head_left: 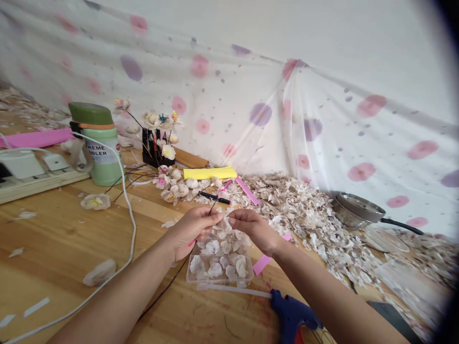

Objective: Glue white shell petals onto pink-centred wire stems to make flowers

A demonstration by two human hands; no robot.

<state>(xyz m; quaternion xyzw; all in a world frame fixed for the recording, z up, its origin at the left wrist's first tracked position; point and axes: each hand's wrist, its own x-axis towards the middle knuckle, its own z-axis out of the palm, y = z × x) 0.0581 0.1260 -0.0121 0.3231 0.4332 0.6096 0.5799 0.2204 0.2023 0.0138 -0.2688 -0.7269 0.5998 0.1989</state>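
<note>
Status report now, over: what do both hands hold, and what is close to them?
Left hand pinches thin dark wire. Right hand pinches pale petal against it. Clear petal box directly beneath. Blue glue gun near right forearm.

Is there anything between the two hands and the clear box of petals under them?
Nothing visible. The left hand and right hand meet directly above the clear box of petals, pinching a petal and a thin dark wire between them. The glue gun lies nearer, aside.
</note>
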